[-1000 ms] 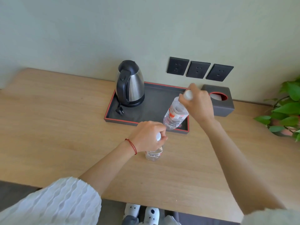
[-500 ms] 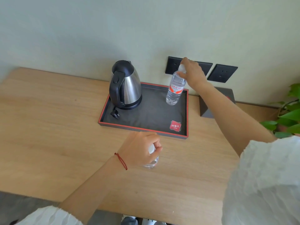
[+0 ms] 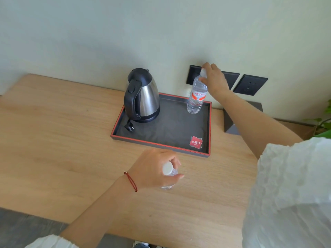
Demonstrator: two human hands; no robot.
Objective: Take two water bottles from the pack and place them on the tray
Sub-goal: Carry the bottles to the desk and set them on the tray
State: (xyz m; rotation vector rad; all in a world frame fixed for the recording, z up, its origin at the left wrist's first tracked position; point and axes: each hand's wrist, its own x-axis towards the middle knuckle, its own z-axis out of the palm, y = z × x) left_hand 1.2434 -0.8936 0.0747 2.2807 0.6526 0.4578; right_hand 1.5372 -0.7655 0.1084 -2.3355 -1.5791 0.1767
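A dark tray [image 3: 161,142] with a red rim lies on the wooden table against the wall. One clear water bottle [image 3: 196,97] with a red label stands upright in the tray's far right corner; my right hand [image 3: 214,79] grips its neck and white cap. A second water bottle [image 3: 168,174] stands on the table in front of the tray's near edge, mostly hidden under my left hand [image 3: 154,169], which holds it around the cap. The pack is not in view.
A steel kettle [image 3: 143,97] with a black handle sits at the tray's far left, its plug [image 3: 129,127] lying beside it. A dark tissue box [image 3: 231,120] stands right of the tray. Black wall sockets [image 3: 249,85] are behind. A plant [image 3: 322,122] is at the far right.
My right hand carried its bottle from the tray's near right edge to the far right corner and stood it upright. My left hand stayed on the table with its bottle.
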